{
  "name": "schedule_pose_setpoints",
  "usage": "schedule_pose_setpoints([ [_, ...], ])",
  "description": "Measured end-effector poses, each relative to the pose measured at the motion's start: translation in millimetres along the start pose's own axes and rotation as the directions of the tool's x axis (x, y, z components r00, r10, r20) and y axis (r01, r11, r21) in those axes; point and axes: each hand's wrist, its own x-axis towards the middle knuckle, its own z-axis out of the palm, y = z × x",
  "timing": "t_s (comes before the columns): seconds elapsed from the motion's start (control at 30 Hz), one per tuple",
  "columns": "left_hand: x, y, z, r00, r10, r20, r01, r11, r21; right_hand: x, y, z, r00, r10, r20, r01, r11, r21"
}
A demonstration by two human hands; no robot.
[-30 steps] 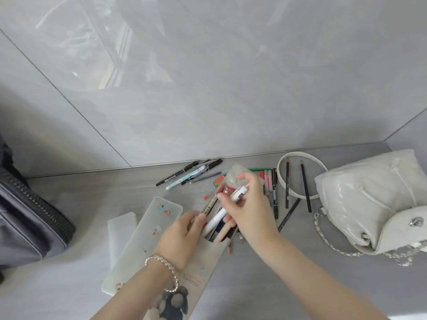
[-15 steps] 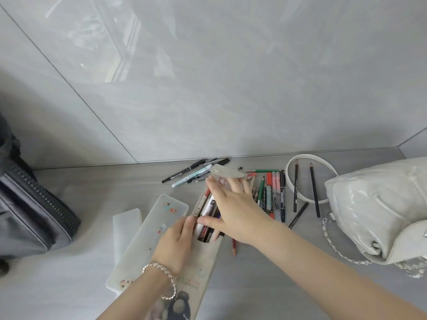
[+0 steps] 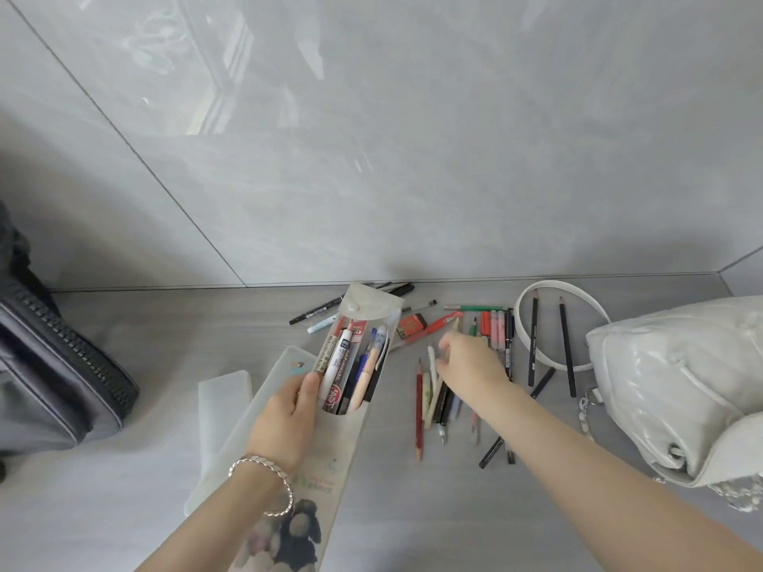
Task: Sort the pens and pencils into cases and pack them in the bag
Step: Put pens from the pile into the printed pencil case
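A translucent flat pencil pouch [image 3: 349, 447] lies in front of me with its flap [image 3: 367, 309] open toward the wall. Several pens [image 3: 351, 365] stick out of its mouth. My left hand [image 3: 289, 414] grips the pouch's left edge at the mouth, thumb on top. My right hand [image 3: 470, 361] reaches over the loose pens and pencils [image 3: 437, 398] right of the pouch. Its fingers are loosely curled by a white pen [image 3: 431, 363] and hold nothing that I can see. A red pencil [image 3: 419, 410] lies at the left of that pile.
A frosted hard case [image 3: 264, 386] and its lid [image 3: 223, 406] lie under and left of the pouch. A white bag [image 3: 681, 386] sits at the right, its strap [image 3: 524, 324] looped around two dark pencils [image 3: 567, 344]. A dark grey backpack [image 3: 53, 365] stands at the left. Black markers [image 3: 313, 313] lie by the wall.
My right hand has left the pens in the pouch, let go and moved right to the loose pile. My left hand still holds the pouch.
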Motion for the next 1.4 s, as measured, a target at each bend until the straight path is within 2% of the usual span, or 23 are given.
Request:
schedule_pose_setpoints([
  [0.17,0.0,-3.3,-4.5,1.000,-0.009,0.004,0.009,1.000,0.020,17.0,-10.9,23.7,0.996,0.085,0.009,-0.078,0.944,-0.320],
  [0.27,-2.4,-5.0,-3.2,1.000,-0.008,0.000,0.008,1.000,0.018,23.3,-11.8,26.8,0.981,0.189,0.037,-0.170,0.942,-0.290],
  [0.37,-5.2,-5.2,-0.6,1.000,-0.012,0.016,0.012,1.000,-0.004,22.1,-8.5,20.0,0.979,0.205,-0.005,-0.204,0.970,-0.129],
  [0.43,-6.1,-5.4,1.1,1.000,-0.013,0.017,0.013,1.000,-0.012,18.9,-5.9,7.9,0.976,0.187,-0.115,-0.179,0.981,0.073],
  [0.5,-6.9,-5.6,3.4,1.000,-0.022,0.015,0.023,1.000,-0.006,11.7,-7.3,-12.3,0.961,0.154,-0.228,-0.076,0.946,0.315],
  [0.57,-7.6,-5.9,5.9,0.999,-0.030,0.015,0.030,1.000,0.000,-2.0,-16.0,-36.5,0.923,0.093,-0.374,0.118,0.856,0.503],
  [0.6,-8.3,-5.5,7.6,0.999,-0.031,0.018,0.031,0.999,0.005,-11.4,-22.5,-47.2,0.901,0.071,-0.429,0.219,0.778,0.588],
  [0.67,-10.5,-3.5,10.7,0.999,-0.027,0.037,0.026,1.000,0.012,-31.5,-36.0,-60.9,0.885,0.017,-0.464,0.370,0.578,0.727],
  [0.7,-11.8,-2.2,12.1,0.999,-0.020,0.046,0.020,1.000,0.014,-39.9,-40.2,-61.9,0.889,-0.023,-0.456,0.401,0.520,0.754],
  [0.73,-13.2,-0.7,13.6,0.998,-0.013,0.054,0.012,1.000,0.016,-46.8,-43.4,-59.9,0.896,-0.065,-0.440,0.407,0.516,0.754],
  [0.9,-22.4,11.0,16.5,0.997,0.058,0.045,-0.057,0.998,-0.012,-60.4,-46.7,-30.9,0.955,-0.148,-0.256,0.278,0.746,0.606],
  [0.97,-24.2,14.1,15.7,0.997,0.071,0.032,-0.070,0.997,-0.026,-64.8,-46.7,-20.0,0.961,-0.214,-0.178,0.275,0.831,0.484],
  [1.07,-26.1,14.4,16.0,0.997,0.063,0.045,-0.062,0.997,-0.041,-69.4,-44.7,-9.0,0.915,-0.323,-0.240,0.373,0.906,0.202],
  [1.17,-28.0,12.3,15.8,0.997,0.057,0.060,-0.055,0.998,-0.035,-65.6,-39.7,-7.1,0.887,-0.377,-0.267,0.380,0.924,-0.039],
  [1.23,-28.9,11.6,14.4,0.995,0.063,0.074,-0.062,0.998,-0.007,-63.4,-39.5,-14.5,0.880,-0.374,-0.293,0.386,0.922,-0.018],
  [1.33,-30.9,11.9,11.3,0.990,0.096,0.106,-0.100,0.994,0.036,-60.1,-40.4,-33.8,0.907,-0.283,-0.312,0.362,0.903,0.231],
  [1.4,-33.2,11.8,10.5,0.988,0.119,0.102,-0.126,0.990,0.069,-57.4,-41.8,-42.1,0.925,-0.265,-0.274,0.342,0.893,0.294],
])
